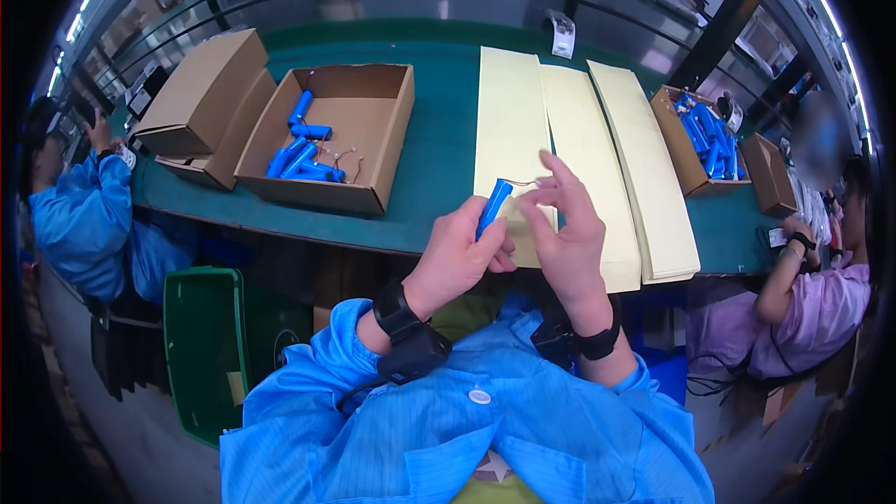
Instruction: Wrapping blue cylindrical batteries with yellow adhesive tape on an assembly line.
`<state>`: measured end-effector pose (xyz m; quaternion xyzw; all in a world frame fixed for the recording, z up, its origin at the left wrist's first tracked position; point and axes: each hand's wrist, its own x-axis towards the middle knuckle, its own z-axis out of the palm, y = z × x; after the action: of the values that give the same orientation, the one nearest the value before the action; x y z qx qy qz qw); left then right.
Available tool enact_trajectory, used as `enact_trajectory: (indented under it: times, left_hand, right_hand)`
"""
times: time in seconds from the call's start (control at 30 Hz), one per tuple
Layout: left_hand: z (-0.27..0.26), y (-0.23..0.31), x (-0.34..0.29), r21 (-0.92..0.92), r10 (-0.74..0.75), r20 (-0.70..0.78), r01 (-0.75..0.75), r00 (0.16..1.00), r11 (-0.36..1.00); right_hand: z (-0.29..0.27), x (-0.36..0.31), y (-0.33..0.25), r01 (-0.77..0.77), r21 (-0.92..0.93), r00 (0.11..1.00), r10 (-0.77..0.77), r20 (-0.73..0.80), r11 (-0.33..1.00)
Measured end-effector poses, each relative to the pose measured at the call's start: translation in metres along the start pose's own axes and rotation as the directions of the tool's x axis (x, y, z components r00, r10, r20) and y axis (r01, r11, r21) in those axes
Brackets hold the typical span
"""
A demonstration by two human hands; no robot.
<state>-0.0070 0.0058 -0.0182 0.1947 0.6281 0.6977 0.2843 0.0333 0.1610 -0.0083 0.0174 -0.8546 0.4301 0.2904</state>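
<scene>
My left hand [467, 247] is wrapped round a blue cylindrical battery [495, 209], which tilts upward out of the fist. A thin dark wire [523, 184] runs from the battery's top toward my right hand [571, 229]. That hand is raised just right of the battery, its fingers spread and partly curled. The wire's end lies by its fingertips, and whether they touch it is hard to make out. Beneath both hands lie pale yellow sheets [509, 121] on the green tabletop [439, 140].
Ahead on the left, an open cardboard box [387, 154] holds several wired blue batteries [303, 161]; closed cartons [210, 98] stand beside it. Another box [667, 121], full of batteries, sits at right. A green bin [201, 355] is below the table edge. People work on both sides.
</scene>
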Motion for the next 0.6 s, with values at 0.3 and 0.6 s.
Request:
enact_trajectory:
  times: [0.3, 0.6]
  left_hand:
    - [0.022, 0.016, -0.008, 0.077, 0.212, 0.091, -0.220, 0.973, 0.973]
    - [0.024, 0.012, -0.006, -0.607, 0.165, 0.670, 0.407, 0.723, 0.682]
  right_hand:
    - [-0.016, -0.001, -0.009, -0.624, 0.704, 0.782, 0.268, 0.563, 0.339]
    - [-0.009, -0.018, 0.000, -0.501, 0.859, 0.856, -0.208, 0.473, -0.106]
